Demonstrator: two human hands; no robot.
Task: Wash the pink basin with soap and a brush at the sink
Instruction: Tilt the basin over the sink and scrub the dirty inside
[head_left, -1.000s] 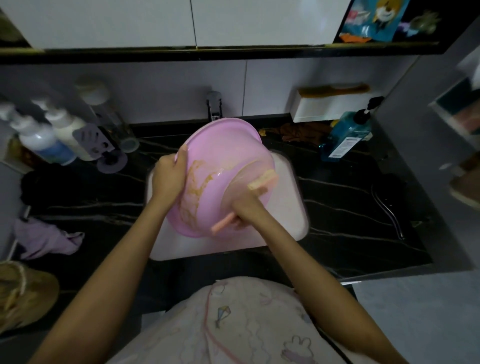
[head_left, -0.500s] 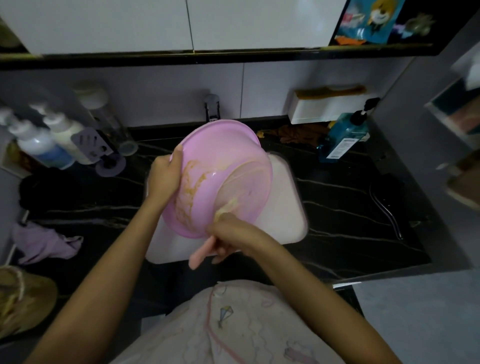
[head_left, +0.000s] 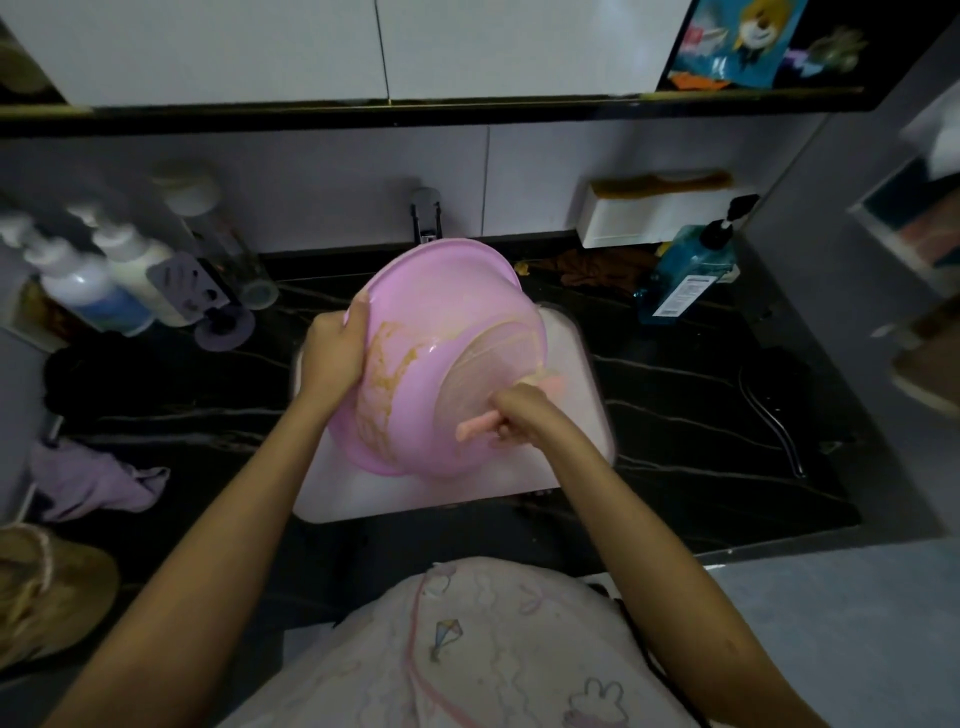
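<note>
Pink basin (head_left: 431, 332), held tilted above the white sink (head_left: 582, 405), its outer wall and round base turned toward the viewer. Left hand (head_left: 330, 353) curls round the rim on the left side and bears the basin. Right hand (head_left: 524, 415) is closed round the handle of the pink brush (head_left: 475, 427), whose head lies against the edge of the base. Yellow-brown smears streak the outer wall between the two hands. Step in hand, as judged: scrubbing the outside, with the base being worked and the streaked wall not yet clean. The next move probably calls for carrying the brush leftward onto the smears while the left hand turns the rim to present them, then a rinse under the tap (head_left: 426, 215) behind. Whether water runs cannot be told.
</note>
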